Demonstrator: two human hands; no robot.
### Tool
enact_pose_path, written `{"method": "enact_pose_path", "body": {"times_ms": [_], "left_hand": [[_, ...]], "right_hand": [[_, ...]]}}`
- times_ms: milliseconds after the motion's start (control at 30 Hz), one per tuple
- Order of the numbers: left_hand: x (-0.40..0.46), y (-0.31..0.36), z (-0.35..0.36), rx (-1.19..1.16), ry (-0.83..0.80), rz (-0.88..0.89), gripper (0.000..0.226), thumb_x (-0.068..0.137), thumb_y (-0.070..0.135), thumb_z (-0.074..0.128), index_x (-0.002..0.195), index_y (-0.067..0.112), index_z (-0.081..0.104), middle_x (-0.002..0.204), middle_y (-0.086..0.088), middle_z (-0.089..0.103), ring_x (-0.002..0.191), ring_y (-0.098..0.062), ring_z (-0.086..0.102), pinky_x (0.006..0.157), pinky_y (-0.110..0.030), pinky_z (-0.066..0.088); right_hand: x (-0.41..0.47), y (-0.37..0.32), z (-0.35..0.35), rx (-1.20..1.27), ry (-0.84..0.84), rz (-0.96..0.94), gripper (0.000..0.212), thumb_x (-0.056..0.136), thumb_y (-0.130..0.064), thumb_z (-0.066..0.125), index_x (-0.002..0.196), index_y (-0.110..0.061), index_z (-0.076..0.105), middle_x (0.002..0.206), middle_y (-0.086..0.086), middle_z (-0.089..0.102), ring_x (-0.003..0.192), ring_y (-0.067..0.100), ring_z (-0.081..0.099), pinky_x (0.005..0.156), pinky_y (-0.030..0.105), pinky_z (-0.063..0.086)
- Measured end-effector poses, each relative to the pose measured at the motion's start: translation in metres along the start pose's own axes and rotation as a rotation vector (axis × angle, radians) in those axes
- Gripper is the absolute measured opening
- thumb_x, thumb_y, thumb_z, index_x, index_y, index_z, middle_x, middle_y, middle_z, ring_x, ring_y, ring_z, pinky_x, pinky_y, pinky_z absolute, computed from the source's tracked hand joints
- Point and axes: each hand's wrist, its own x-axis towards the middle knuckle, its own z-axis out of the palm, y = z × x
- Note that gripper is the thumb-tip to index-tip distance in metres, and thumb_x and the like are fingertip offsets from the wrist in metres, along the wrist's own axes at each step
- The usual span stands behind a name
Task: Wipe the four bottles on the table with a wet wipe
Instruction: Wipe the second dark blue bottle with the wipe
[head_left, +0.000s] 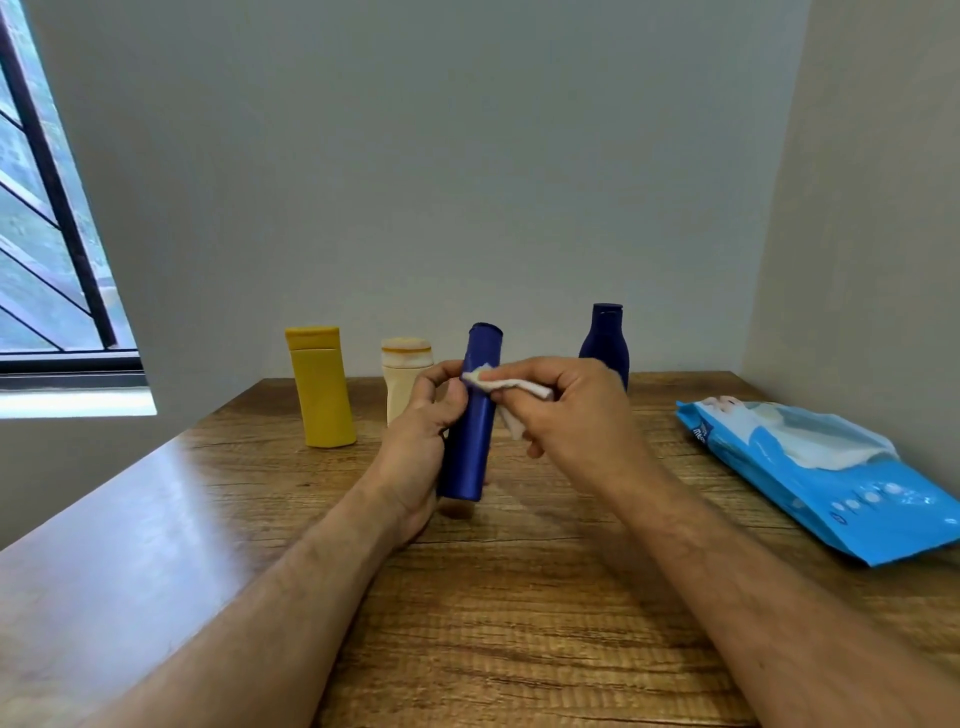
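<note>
Bench (519, 597): wooden, carrying everything.
Wipes pack (831, 483): blue, lying flat at the right, well apart from the hands.
Blue tube bottle (472, 431): tilted slightly, lifted just above the bench, between both hands.
Yellow bottle (322, 389): upright, far left.
Dark blue bottle (605, 338): upright behind the right hand.
Cream bottle (402, 374): upright behind the left hand.
Left hand (415, 441): wrapped around the tube's left side.
Right hand (576, 410): pinching the wet wipe.
Wet wipe (498, 384): white, pressed against the tube's upper part.

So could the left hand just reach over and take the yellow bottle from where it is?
Probably not at once: the left hand is wrapped around the blue bottle. The yellow bottle stands upright just to its left with bare table between, so once freed, likely yes.
</note>
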Motion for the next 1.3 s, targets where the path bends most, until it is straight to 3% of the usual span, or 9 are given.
{"method": "enact_pose_path", "body": {"times_ms": [100, 200, 433, 600, 733, 867, 1000, 1100, 1300], "left_hand": [[-0.0008, -0.0003, 0.002, -0.045, -0.035, -0.022, 0.025, 0.105, 0.026, 0.042, 0.124, 0.031, 0.058, 0.111, -0.008, 0.061, 0.085, -0.026, 0.055, 0.059, -0.039, 0.054], [0.0008, -0.0002, 0.0017, -0.13, 0.0, -0.008, 0.026, 0.106, 0.022, 0.043, 0.129, 0.025, 0.055, 0.117, -0.01, 0.065, 0.088, -0.025, 0.062, 0.062, -0.04, 0.057], [0.0058, 0.0024, -0.0011, -0.174, 0.141, 0.005, 0.029, 0.105, 0.031, 0.044, 0.114, 0.009, 0.062, 0.083, -0.007, 0.066, 0.066, -0.015, 0.065, 0.065, -0.034, 0.055], [0.0029, 0.0014, 0.0, -0.165, 0.015, 0.001, 0.026, 0.101, 0.028, 0.051, 0.119, 0.011, 0.06, 0.094, -0.005, 0.074, 0.082, -0.015, 0.07, 0.074, -0.033, 0.057], [-0.0015, 0.0003, 0.0036, -0.103, -0.054, -0.018, 0.037, 0.095, 0.044, 0.053, 0.119, 0.016, 0.061, 0.096, -0.007, 0.073, 0.075, -0.015, 0.067, 0.065, -0.03, 0.055], [-0.0005, 0.0028, 0.0035, -0.246, -0.079, -0.071, 0.045, 0.106, 0.047, 0.034, 0.13, 0.02, 0.059, 0.106, -0.017, 0.072, 0.083, -0.026, 0.068, 0.074, -0.041, 0.056], [0.0041, 0.0028, -0.0025, -0.382, -0.036, -0.069, 0.041, 0.106, 0.041, 0.037, 0.138, 0.022, 0.056, 0.118, -0.018, 0.067, 0.092, -0.027, 0.069, 0.082, -0.043, 0.06], [0.0044, 0.0018, -0.0031, -0.34, -0.037, -0.075, 0.038, 0.105, 0.039, 0.039, 0.135, 0.023, 0.057, 0.114, -0.017, 0.069, 0.088, -0.026, 0.071, 0.08, -0.042, 0.059], [-0.0008, 0.0031, -0.0012, -0.196, -0.139, -0.074, 0.032, 0.104, 0.033, 0.04, 0.127, 0.027, 0.062, 0.106, -0.013, 0.074, 0.076, -0.029, 0.067, 0.063, -0.039, 0.053]], "right_hand": [[0.0018, -0.0017, -0.0043, 0.049, 0.071, 0.012, 0.018, 0.091, -0.023, 0.068, 0.104, -0.032, 0.077, 0.091, -0.009, 0.073, 0.058, 0.008, 0.062, 0.048, 0.021, 0.053], [0.0005, -0.0033, -0.0057, 0.026, -0.103, 0.04, 0.017, 0.089, -0.02, 0.071, 0.1, -0.03, 0.078, 0.09, -0.009, 0.073, 0.067, 0.02, 0.066, 0.051, 0.024, 0.056], [-0.0021, -0.0039, -0.0038, -0.048, -0.406, 0.072, 0.014, 0.084, -0.014, 0.075, 0.092, -0.024, 0.081, 0.085, -0.01, 0.072, 0.073, 0.016, 0.068, 0.053, 0.023, 0.054], [0.0, -0.001, -0.0027, -0.002, -0.137, 0.04, 0.015, 0.088, -0.02, 0.072, 0.098, -0.028, 0.079, 0.088, -0.009, 0.074, 0.068, 0.015, 0.066, 0.051, 0.022, 0.054], [0.0033, 0.0002, -0.0047, 0.057, 0.049, 0.037, 0.018, 0.091, -0.022, 0.068, 0.103, -0.03, 0.078, 0.096, -0.011, 0.073, 0.057, 0.003, 0.062, 0.049, 0.019, 0.051], [0.0, -0.0014, -0.0033, -0.011, -0.039, 0.026, 0.021, 0.092, -0.02, 0.067, 0.106, -0.033, 0.076, 0.098, -0.013, 0.07, 0.06, 0.0, 0.063, 0.051, 0.015, 0.051], [-0.0025, -0.0027, 0.0, -0.066, -0.311, 0.049, 0.016, 0.087, -0.022, 0.073, 0.098, -0.031, 0.079, 0.086, -0.014, 0.07, 0.06, 0.009, 0.061, 0.05, 0.016, 0.048], [-0.0036, -0.0028, 0.0013, -0.169, -0.424, 0.05, 0.017, 0.086, -0.02, 0.075, 0.098, -0.03, 0.08, 0.094, -0.014, 0.071, 0.064, -0.003, 0.062, 0.052, 0.01, 0.045], [-0.0032, -0.0055, -0.0021, 0.002, -0.054, -0.026, 0.018, 0.091, -0.018, 0.069, 0.101, -0.029, 0.078, 0.093, -0.012, 0.07, 0.07, -0.004, 0.064, 0.055, 0.009, 0.047]]}}
